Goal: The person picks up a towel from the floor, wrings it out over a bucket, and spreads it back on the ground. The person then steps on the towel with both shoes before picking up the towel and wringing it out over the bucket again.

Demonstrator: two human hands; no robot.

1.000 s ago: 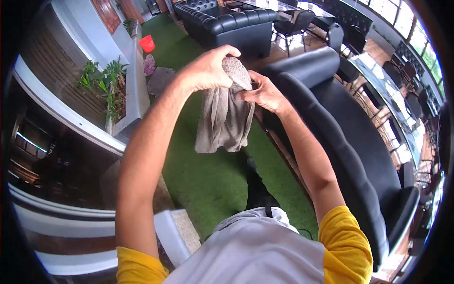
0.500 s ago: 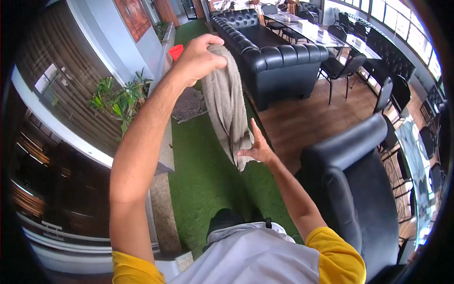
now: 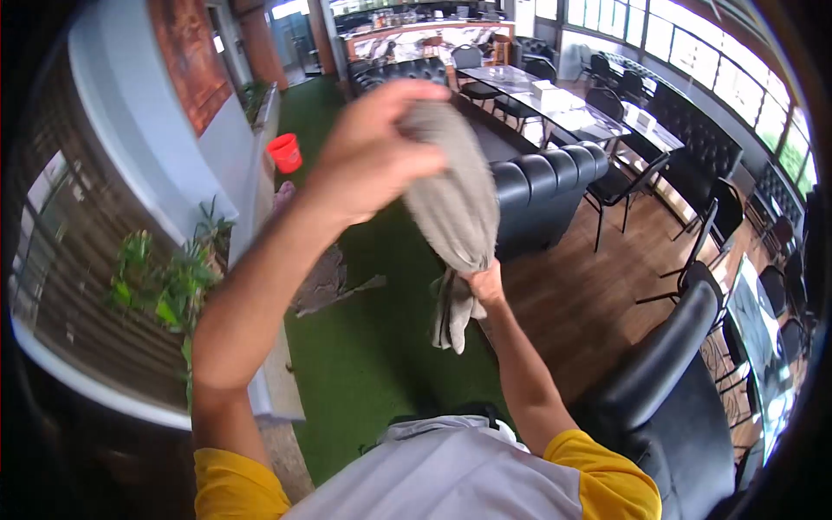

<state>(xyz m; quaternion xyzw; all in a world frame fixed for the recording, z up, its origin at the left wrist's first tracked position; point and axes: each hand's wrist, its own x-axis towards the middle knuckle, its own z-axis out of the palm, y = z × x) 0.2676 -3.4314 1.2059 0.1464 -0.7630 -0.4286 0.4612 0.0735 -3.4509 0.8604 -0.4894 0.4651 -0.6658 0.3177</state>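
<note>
A grey-beige towel [image 3: 459,191] hangs folded over in front of me, its upper end at my left hand [image 3: 368,152]. That hand is blurred, with thumb and fingers curved around the towel's top fold. Lower down, my right hand [image 3: 487,284] is closed around the towel and bunches it into a narrow neck. Below this grip the loose ends of the towel dangle above the green turf [image 3: 373,381].
A red bucket [image 3: 284,153] stands at the left beyond a dark grey cloth [image 3: 322,284] on the turf. Plants [image 3: 173,282] line the left ledge. Black sofas [image 3: 555,186], chairs [image 3: 620,182] and glass-topped tables [image 3: 555,100] fill the right side.
My right hand has gone from open beside the towel to closed around its lower part, gathering it. The towel and left hand appear nearer, and the view has tilted up toward the room.
</note>
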